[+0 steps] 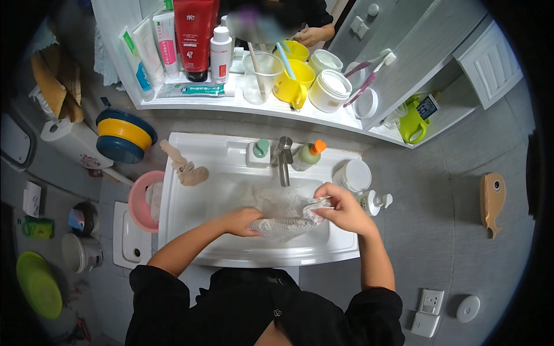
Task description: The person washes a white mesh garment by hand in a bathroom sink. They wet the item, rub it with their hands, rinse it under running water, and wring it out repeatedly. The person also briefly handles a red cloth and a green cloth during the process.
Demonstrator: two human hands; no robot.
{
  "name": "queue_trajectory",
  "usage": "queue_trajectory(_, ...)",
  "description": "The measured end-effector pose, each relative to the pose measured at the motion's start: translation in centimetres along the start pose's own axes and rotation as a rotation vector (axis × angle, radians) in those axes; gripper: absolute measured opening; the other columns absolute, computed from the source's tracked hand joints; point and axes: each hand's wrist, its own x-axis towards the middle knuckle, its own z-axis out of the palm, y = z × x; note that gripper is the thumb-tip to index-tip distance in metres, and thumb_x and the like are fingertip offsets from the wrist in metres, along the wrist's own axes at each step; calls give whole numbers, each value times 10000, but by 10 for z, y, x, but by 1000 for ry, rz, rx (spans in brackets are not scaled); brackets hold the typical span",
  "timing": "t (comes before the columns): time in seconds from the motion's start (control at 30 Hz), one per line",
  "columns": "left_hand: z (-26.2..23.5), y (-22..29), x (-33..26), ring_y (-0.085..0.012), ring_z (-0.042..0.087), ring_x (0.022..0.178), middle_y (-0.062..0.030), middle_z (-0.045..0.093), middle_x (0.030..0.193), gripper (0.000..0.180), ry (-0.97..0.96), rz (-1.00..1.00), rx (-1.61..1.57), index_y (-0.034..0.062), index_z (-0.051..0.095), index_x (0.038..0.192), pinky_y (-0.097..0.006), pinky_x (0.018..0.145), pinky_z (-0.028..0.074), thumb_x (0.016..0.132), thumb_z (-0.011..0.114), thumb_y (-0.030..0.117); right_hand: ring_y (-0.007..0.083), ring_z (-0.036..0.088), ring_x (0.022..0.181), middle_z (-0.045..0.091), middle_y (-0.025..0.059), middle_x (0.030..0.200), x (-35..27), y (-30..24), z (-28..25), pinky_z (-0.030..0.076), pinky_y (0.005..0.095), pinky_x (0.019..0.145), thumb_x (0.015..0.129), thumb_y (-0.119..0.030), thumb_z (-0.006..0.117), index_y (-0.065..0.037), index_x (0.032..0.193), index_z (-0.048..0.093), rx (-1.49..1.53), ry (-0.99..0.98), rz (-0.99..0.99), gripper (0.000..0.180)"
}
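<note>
Over the basin of a white sink, a thin grey-and-white patterned cloth is stretched between my hands. Its exact kind I cannot make out. My left hand grips one end, fingers closed and partly hidden by the fabric. At the other end, my right hand pinches a bunched part of it. Behind the cloth stands the metal faucet, its spout pointing toward me. A beige sock-like garment lies crumpled on the sink's back left corner.
A soap dispenser and an orange-topped pump bottle flank the faucet. A white tub and a white pump bottle stand at the sink's right edge. To the left is a pink basin. A toiletry shelf hangs behind.
</note>
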Motion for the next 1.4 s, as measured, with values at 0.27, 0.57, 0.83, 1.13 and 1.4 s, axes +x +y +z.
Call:
queue_trajectory(0.27,-108,71,-21,-248,508,872,-64,573,781,130,-275,-247,709,57,553,772,-359,777,396,657,598,98,41,501,706,522,-25,762,-32,48,-71,419,184,598,776,0,589,-50,845,488,16,452,44,132)
queue_trajectory(0.57,-189,145,-26,-213,500,764,-64,513,714,109,202,-199,632,44,560,726,-305,683,407,672,650,73,50,504,700,542,-15,780,-60,42,-94,415,188,605,752,5,614,-54,821,502,143,556,-55,145)
queue_trajectory(0.83,-187,117,-4,-216,502,647,-91,510,768,179,596,-385,292,-4,541,813,-281,582,419,658,628,-24,50,506,659,552,-19,724,-36,53,-109,406,185,600,745,13,613,-41,811,530,53,418,-21,118)
queue_trajectory(1.13,-157,119,-33,-241,567,804,-96,585,890,201,316,-199,72,23,462,726,-308,728,444,591,588,-55,88,545,801,580,13,863,-74,85,-93,443,210,708,706,74,606,-37,803,543,13,277,25,161)
queue_trajectory(1.4,52,27,-126,-317,521,847,-133,536,869,277,-133,-466,-143,28,535,866,-371,744,432,597,566,-32,234,585,787,613,104,801,-128,273,31,457,311,717,639,2,625,-32,805,583,-344,-15,222,174)
